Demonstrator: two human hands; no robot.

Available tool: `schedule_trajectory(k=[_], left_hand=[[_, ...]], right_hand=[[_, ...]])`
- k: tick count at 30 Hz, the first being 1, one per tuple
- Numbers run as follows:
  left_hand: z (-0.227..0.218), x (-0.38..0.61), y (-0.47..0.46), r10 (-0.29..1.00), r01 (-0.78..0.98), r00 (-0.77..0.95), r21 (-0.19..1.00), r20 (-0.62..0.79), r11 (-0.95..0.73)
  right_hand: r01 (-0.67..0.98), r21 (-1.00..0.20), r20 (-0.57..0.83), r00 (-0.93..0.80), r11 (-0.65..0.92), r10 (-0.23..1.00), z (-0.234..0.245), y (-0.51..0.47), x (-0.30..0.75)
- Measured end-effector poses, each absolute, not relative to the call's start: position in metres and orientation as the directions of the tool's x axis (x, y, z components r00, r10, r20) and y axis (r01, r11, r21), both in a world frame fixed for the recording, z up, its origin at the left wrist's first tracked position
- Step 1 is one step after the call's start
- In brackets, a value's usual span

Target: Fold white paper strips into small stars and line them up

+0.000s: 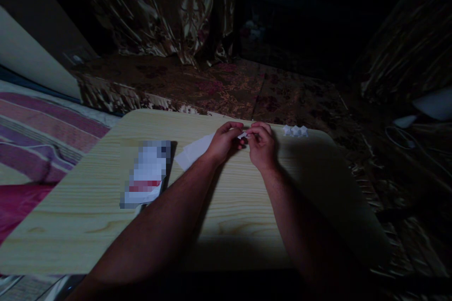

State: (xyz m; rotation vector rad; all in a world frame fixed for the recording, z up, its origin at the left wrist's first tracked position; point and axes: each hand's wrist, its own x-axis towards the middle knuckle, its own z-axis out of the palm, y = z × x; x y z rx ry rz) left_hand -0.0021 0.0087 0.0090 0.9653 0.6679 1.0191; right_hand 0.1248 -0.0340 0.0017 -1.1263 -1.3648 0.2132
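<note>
L hand (222,143) & R hand (261,148) both pinched shut on small paper piece (243,135), just above far side of bench (106,225). Prob. v. light, floppy, tears easily (grip ends w/ fingertips only). More folded bits (295,130) lie near R hand.

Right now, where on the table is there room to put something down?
The table is bare at its near left corner, this side of the flat packet, and on its right side, nearer than the little folded pieces. It is crowded at the far middle: the left hand and right hand pinch a paper scrap by a white sheet.
</note>
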Motion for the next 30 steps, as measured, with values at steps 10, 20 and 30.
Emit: schedule_trajectory(k=[10,20,30], left_hand=[[0.011,-0.004,0.008,0.912,-0.399,0.407,0.890,-0.044,0.221],[0.013,-0.007,0.006,0.919,-0.458,0.394,0.867,-0.001,0.197],[0.013,-0.006,0.007,0.922,-0.506,0.387,0.833,-0.013,0.225]], right_hand=[[0.498,-0.707,0.680,0.282,0.503,0.677,0.003,-0.035,0.125],[0.494,-0.713,0.669,0.266,0.498,0.694,0.002,-0.032,0.124],[0.168,-0.914,0.406,0.362,0.370,0.839,-0.006,-0.031,0.123]])
